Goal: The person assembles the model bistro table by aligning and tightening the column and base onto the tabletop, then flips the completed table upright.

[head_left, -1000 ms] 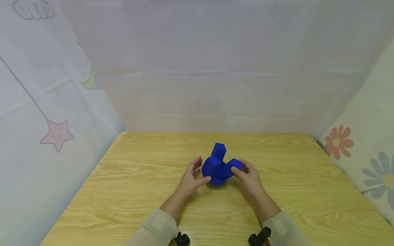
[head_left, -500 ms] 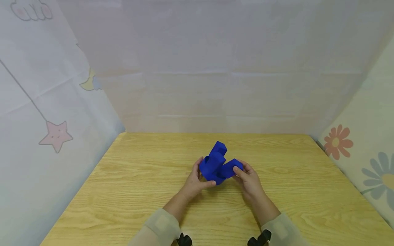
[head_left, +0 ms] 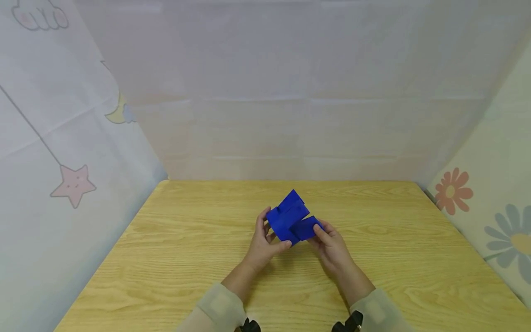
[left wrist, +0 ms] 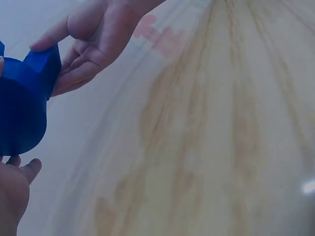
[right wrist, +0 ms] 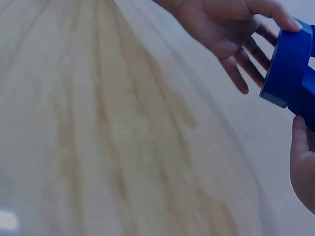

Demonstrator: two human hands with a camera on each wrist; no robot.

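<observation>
A: Where is your blue block puzzle (head_left: 292, 217) right now?

B: Lifted off the wooden table (head_left: 174, 258), held between your two hands above the middle of the tabletop. It reads as several chunky blue pieces locked together, tilted, with one squared end pointing up and away from you.

A: What is your left hand (head_left: 263, 240) doing?

B: It grips the left side of the puzzle. Your thumb lies along the near lower edge, and your fingers wrap up behind the far left face. The right wrist view shows that same hand (right wrist: 224, 27) with its thumb tip pressed on top of a flat blue edge (right wrist: 290, 64) and its fingers spread loosely beneath.

A: And your right hand (head_left: 332, 242)?

B: It pinches the lower right piece. Your thumb sits on the near face, and your fingers curl under and behind it. In the left wrist view your right hand (left wrist: 93, 37) has a fingertip on the corner of the blue block (left wrist: 24, 103), with the other fingers fanned out below.

A: Anything else around you?

B: Pale fabric panels wall in the table on three sides. The left panel carries a pink star (head_left: 73, 184) and a yellow moon (head_left: 118, 113). The right panel shows an orange flower (head_left: 450, 191) and a blue-grey flower (head_left: 514, 237). Your beige sleeves (head_left: 220, 309) cover both forearms.
</observation>
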